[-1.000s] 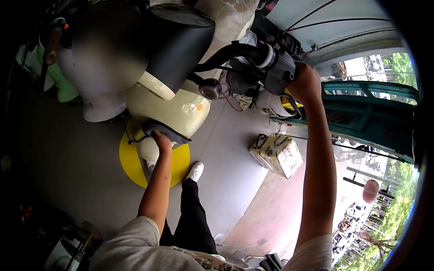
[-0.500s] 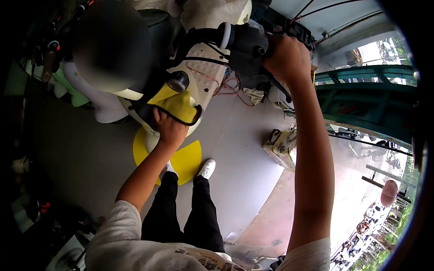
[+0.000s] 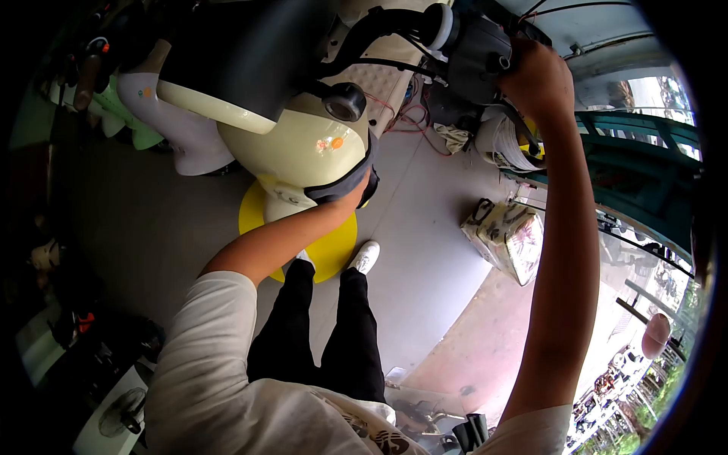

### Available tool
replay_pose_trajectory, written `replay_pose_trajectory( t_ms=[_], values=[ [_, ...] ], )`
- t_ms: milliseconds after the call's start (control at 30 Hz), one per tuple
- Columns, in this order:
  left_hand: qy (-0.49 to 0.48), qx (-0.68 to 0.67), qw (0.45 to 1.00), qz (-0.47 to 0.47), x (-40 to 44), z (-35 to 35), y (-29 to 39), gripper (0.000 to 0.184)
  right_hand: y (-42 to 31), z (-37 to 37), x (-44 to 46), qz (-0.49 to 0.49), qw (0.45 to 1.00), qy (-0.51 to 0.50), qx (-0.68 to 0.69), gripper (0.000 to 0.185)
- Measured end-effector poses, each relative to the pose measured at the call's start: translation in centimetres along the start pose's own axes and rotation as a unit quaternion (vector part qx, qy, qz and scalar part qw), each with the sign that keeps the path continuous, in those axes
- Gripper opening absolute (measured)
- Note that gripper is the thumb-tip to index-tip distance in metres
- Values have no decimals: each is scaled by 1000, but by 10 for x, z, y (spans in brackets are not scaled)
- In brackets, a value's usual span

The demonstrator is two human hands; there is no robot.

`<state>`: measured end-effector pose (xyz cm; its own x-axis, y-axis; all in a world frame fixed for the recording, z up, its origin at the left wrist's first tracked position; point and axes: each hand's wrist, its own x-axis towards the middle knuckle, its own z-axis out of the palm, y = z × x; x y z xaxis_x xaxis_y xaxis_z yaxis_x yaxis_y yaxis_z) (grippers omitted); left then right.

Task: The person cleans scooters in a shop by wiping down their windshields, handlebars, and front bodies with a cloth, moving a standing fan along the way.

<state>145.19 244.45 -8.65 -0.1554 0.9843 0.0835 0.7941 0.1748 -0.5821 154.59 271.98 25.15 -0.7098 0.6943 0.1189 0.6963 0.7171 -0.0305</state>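
Note:
My right hand is closed round the handlebar grip, beside the black control housing of a cream scooter. At the side of the scooter's cream body panel, my left hand touches a dark grey cover that lies along the panel's lower edge. The fingers of that hand are hidden behind the cover's edge. A round black lock barrel sits above the panel. Orange and white stickers show on the panel.
A yellow disc lies on the floor under the scooter's front. To the right stand a patterned box and a white bucket, near a green metal frame. Other scooters stand at the left.
My left hand has moved right along the panel with the cover's edge, whose yellow side no longer shows. The handlebar with my right hand on it has shifted right in view.

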Motion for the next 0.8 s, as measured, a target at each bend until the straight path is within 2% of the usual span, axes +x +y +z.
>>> replay_pose_trajectory(
  t_ms=[33,100,133,200,233,267,300,333,367,433,500,533,600,633,700,767,800],
  values=[
    [46,-23,997,-63,1,-5,-1,37,-1,-1,-1,-8,1000,19,4,34],
    [106,91,982,-130,-2,-17,-15,29,3,0,1,-8,1000,7,-1,33],
    [98,95,982,-132,-14,-3,-5,29,5,1,3,-25,1000,17,1,33],
    [47,-82,995,-30,-56,47,39,34,9,4,5,-14,1000,5,13,34],
    [20,-231,973,-8,-72,49,38,37,9,5,4,-18,1000,15,9,33],
    [-11,-375,927,4,-85,47,32,41,6,3,4,-16,1000,16,7,33],
    [-41,-563,826,-9,-106,43,23,45,4,2,3,-11,1000,16,5,33],
    [23,-347,937,40,-126,40,22,46,6,2,4,-5,1000,8,-2,32],
    [21,-346,937,38,-137,38,11,46,9,4,5,-5,1000,8,-6,32],
    [4,-428,902,58,-153,30,-13,48,11,5,3,1,1000,12,-9,32],
    [16,-428,903,38,-156,24,-34,51,14,7,4,-2,1000,24,-12,33],
    [-23,-413,910,-30,-160,27,-38,52,15,8,5,-2,999,36,-15,34],
    [15,-386,906,-171,-148,18,-62,56,18,9,6,-9,999,30,-15,34],
    [-11,-414,868,-272,-137,20,-76,53,21,9,6,-10,1000,24,-16,34],
    [74,-536,784,-305,-100,7,-122,38,28,12,8,-3,1000,24,4,34],
    [116,-462,836,-274,-96,27,-139,39,39,17,11,1,1000,19,5,35],
    [114,-501,793,-327,-89,33,-147,36,44,19,10,-20,999,31,16,35]
  ],
)
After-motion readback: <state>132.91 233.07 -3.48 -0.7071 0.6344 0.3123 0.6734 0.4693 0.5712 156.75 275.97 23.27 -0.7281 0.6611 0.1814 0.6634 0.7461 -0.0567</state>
